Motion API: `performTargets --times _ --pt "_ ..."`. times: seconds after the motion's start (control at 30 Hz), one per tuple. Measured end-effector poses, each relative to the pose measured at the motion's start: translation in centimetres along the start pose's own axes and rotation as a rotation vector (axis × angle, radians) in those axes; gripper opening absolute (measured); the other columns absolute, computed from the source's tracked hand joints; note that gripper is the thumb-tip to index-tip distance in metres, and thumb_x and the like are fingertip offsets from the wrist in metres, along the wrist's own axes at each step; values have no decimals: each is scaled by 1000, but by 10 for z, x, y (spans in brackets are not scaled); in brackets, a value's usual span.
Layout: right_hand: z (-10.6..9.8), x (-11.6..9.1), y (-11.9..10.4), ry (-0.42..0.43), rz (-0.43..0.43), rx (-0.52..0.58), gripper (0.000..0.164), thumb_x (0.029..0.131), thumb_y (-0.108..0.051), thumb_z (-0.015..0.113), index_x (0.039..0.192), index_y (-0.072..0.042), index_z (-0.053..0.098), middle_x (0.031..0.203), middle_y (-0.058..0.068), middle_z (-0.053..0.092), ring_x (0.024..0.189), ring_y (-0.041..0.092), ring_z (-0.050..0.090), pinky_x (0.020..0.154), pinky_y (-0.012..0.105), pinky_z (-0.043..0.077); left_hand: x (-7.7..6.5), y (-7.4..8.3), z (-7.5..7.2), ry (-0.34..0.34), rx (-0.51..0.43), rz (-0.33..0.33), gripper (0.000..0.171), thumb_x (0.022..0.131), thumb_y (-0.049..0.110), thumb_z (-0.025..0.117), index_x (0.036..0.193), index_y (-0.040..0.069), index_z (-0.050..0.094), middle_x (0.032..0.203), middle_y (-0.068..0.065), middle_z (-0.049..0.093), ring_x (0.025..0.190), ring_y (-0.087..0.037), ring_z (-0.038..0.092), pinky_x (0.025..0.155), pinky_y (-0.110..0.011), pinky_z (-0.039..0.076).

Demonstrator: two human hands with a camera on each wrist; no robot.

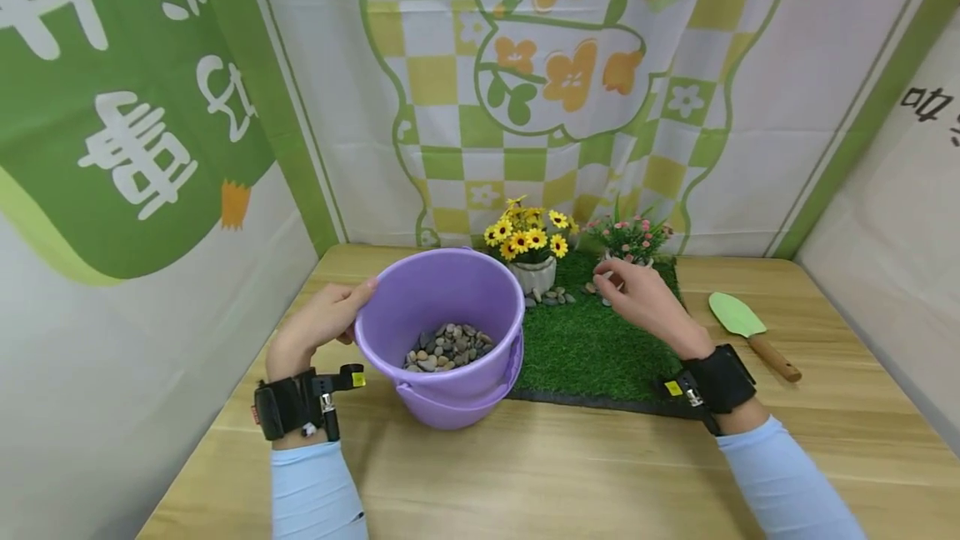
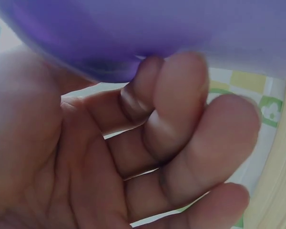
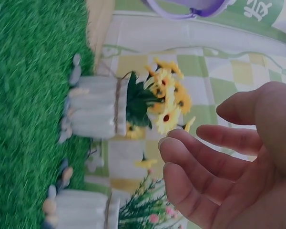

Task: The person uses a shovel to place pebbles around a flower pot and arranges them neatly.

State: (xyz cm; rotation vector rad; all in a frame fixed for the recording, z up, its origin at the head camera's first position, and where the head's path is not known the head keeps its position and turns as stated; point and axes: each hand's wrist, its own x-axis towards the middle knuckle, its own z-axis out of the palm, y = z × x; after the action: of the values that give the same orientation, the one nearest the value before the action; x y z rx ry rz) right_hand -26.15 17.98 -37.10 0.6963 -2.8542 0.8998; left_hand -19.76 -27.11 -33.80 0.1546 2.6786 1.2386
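Note:
My left hand (image 1: 318,319) grips the rim of a purple bucket (image 1: 450,390), with the thumb at the rim and curled fingers (image 2: 178,95) against the outer wall. Pebbles (image 1: 448,348) cover the bottom of the bucket, which leans toward me. Over the green grass mat (image 1: 592,357), my right hand (image 1: 648,302) is raised with loosely bent fingers and holds nothing. Behind it is a white pot (image 3: 81,210) of pink flowers (image 1: 633,236). A second white pot (image 1: 534,277) bears yellow flowers (image 1: 528,232). Small stones (image 1: 553,298) lie along the fronts of both pots.
A trowel with a green blade (image 1: 737,315) and wooden handle (image 1: 775,358) lies right of the mat on the wooden table (image 1: 525,473). A patterned curtain (image 1: 442,90) hangs behind the pots, and cloth walls stand at left and right.

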Motion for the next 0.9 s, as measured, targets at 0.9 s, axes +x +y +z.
performTargets --times 0.9 --pt "43 21 -83 -90 -66 364 40 105 -42 40 135 -19 52 85 4 67 65 20 62 66 34 54 -9 3 -1 -29 7 -43 57 105 45 37 92 -3 64 62 1 57 60 -17 57 64 -32 52"
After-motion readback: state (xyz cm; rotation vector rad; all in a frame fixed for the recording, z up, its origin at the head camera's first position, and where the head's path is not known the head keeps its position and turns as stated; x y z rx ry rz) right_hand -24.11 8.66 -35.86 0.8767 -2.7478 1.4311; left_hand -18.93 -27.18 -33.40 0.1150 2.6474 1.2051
